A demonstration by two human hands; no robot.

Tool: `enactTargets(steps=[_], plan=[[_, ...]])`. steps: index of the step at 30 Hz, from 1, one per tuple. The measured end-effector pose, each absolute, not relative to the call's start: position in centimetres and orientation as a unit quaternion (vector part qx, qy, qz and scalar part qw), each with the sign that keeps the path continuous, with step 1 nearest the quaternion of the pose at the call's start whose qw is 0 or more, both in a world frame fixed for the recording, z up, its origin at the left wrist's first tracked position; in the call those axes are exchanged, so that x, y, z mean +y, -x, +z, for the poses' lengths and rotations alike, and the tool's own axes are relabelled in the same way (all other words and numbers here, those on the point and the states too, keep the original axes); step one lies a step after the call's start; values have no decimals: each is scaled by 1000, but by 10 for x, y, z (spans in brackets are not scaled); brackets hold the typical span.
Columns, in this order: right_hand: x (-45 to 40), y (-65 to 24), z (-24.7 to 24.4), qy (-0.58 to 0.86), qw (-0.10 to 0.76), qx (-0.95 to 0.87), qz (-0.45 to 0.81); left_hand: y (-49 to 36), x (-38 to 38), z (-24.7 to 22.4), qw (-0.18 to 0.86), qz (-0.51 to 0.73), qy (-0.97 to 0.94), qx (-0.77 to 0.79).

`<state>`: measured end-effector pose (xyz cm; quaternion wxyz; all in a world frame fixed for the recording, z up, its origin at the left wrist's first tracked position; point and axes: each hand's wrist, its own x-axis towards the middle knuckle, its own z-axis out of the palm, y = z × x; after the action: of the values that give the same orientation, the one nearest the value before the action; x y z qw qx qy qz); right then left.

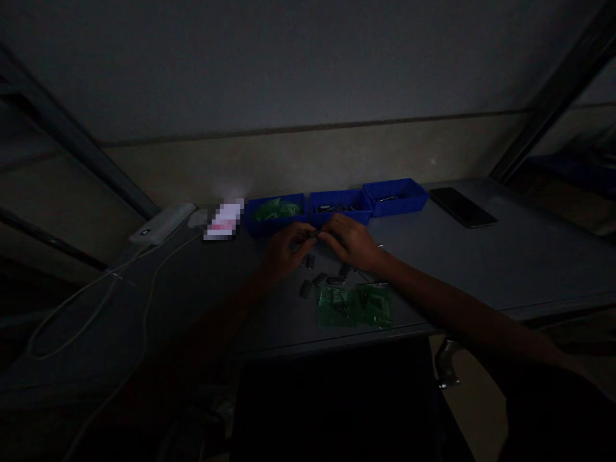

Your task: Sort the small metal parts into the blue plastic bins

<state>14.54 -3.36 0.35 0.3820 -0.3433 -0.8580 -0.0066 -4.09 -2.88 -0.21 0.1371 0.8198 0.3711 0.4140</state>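
Note:
My left hand (287,249) and my right hand (350,240) meet over the desk, in front of the blue bins. Between their fingertips is a small dark metal part (314,235), pinched from both sides; the dim light hides its exact shape. Just below the hands lie several small grey metal blocks (305,289) and a thin rod or two. Nearer the desk's front edge are two green plastic bags (337,307) with small thin pieces inside.
Three blue bins stand along the back: one with green bags (276,209), a middle bin (368,215) of metal parts, and a right bin (402,206) with a few pieces. A dark phone (464,207), a lit phone (224,219), a white power bank (163,224) and cables (149,292) lie about.

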Motion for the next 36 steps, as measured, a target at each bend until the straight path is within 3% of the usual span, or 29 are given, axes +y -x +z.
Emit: enactTargets(steps=[12,23,29,36], plan=[[-36,-147,1,342,329,-879,-45,41,-26,-2,164,368,-814,418],[16,-194,13,529,331,-774,-110,80,-15,9,161,140,-905,369],[44,-204,7,631,248,-734,-42,74,-16,6,178,137,-905,361],[26,-204,3,594,334,-727,-86,62,-18,-3,165,208,-889,374]])
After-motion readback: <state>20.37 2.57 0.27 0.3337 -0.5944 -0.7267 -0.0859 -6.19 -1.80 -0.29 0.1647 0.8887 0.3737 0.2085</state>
